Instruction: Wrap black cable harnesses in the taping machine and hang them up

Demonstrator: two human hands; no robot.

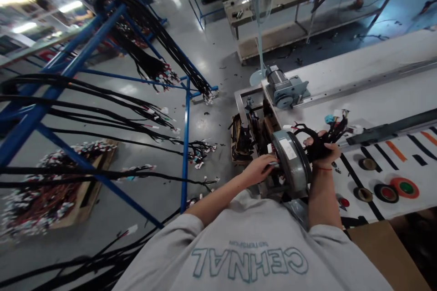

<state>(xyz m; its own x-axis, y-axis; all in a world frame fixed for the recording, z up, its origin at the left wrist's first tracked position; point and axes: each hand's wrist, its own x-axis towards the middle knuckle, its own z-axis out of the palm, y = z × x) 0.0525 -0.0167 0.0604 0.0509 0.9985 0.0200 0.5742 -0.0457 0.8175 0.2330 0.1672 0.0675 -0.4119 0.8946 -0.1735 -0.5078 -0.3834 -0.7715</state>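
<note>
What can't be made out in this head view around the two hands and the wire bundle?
- Left hand fingertips: hidden behind the grey metal drum, so what they touch is unclear.
- Right hand palm: covered by the black wire bundle it grips.
- Connectors on the bundle: too small and blurred to identify.
- Tape rolls on the white bench: markings are unreadable.
- Cardboard box: cut off by the bottom edge.

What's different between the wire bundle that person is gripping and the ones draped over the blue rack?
The held wire bundle is bunched into a tight clump in the right hand; the rack bundles hang stretched out long over the blue rack. The held one lies over the white table; the others dangle above the floor. Both are black with light connectors.
</note>
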